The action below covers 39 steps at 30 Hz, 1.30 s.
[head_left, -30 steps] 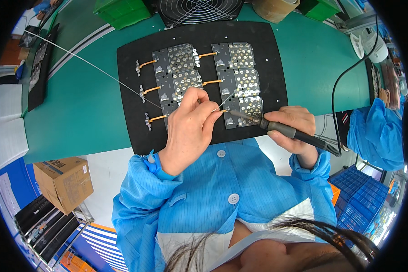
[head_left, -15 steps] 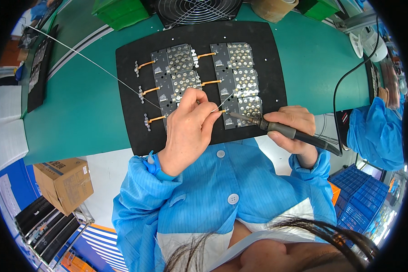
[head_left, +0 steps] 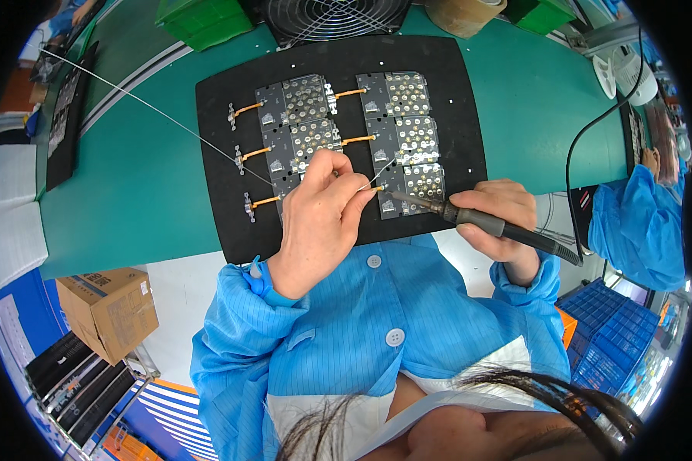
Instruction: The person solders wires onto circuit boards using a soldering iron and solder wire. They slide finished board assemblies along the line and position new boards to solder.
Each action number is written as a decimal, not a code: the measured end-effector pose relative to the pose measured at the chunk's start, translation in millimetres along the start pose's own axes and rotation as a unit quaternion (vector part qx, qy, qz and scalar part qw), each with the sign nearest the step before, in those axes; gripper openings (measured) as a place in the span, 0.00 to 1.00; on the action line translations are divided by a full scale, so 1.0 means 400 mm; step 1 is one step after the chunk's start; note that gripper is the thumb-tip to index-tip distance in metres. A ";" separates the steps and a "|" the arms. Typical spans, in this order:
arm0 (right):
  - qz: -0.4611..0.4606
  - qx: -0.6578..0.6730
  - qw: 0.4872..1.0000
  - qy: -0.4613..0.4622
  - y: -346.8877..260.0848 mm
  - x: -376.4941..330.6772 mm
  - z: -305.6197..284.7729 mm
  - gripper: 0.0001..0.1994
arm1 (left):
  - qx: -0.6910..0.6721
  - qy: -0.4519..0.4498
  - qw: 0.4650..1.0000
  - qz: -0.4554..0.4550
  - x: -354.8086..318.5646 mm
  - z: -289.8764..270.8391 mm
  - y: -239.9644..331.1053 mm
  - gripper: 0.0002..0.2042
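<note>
A black mat [head_left: 454, 100] on the green bench carries several dark circuit boards [head_left: 407, 138] with silver pads and orange leads. My left hand [head_left: 319, 219] pinches a thin solder wire [head_left: 154, 111] that runs off to the upper left; its end meets the lowest right board. My right hand [head_left: 500, 219] grips a black soldering iron [head_left: 484, 223], whose tip touches the same spot near the wire's end. Both forearms wear blue sleeves.
A black fan [head_left: 334, 15] and green bins [head_left: 204, 19] stand at the bench's far edge. A cardboard box [head_left: 108, 311] sits on the floor at left. Another person in a blue coat [head_left: 638, 230] works at right. The iron's cable [head_left: 592, 146] loops rightward.
Both hands have stayed over the lower boards; the left hand and wire end shifted slightly toward the iron's tip.
</note>
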State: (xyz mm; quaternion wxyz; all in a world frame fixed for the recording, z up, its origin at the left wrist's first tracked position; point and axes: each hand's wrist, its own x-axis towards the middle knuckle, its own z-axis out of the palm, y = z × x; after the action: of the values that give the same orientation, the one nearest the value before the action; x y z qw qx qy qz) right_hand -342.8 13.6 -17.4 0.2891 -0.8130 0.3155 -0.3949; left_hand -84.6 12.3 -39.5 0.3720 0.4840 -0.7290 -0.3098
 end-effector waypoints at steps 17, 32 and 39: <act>0.104 -0.102 0.952 0.269 0.065 0.084 -0.130 0.17 | 0.161 0.190 0.964 -0.088 -0.099 -0.181 -0.060 0.04; -0.017 -0.347 0.927 0.139 0.143 0.074 -0.069 0.19 | 0.049 0.109 0.969 -0.216 -0.215 -0.292 -0.098 0.06; 0.011 -0.335 0.932 0.137 0.065 0.036 0.006 0.16 | -0.326 0.103 0.883 -0.321 -0.263 -0.293 -0.077 0.18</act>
State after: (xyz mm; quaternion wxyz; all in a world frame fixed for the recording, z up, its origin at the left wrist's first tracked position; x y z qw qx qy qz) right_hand -341.2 -13.0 -30.5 -0.0414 -0.7974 0.4746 -0.3704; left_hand 55.5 89.6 -27.8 0.4622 0.5721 -0.3496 -0.5805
